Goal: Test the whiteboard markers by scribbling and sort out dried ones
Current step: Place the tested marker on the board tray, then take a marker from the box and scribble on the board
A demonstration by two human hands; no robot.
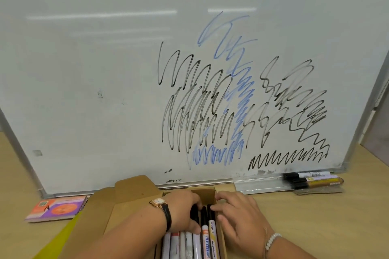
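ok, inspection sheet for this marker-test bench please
surface: wooden table, whiteboard propped on it.
job's things: black scribbles and blue scribbles on the board; boxed markers in open cardboard box; tray markers, capped, at board's right.
clutter: orange-purple booklet left of box; yellow sheet lower left.
grippers: left hand curled over marker caps in box, grip unclear; right hand, fingers straight, touching markers.
cables: nothing seen.
surroundings: blurred grey wall at right.

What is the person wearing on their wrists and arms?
Next to the left hand, a small gold rectangular watch on a black strap circles the wrist. Next to the right hand sits a white bead bracelet. No sleeves show.
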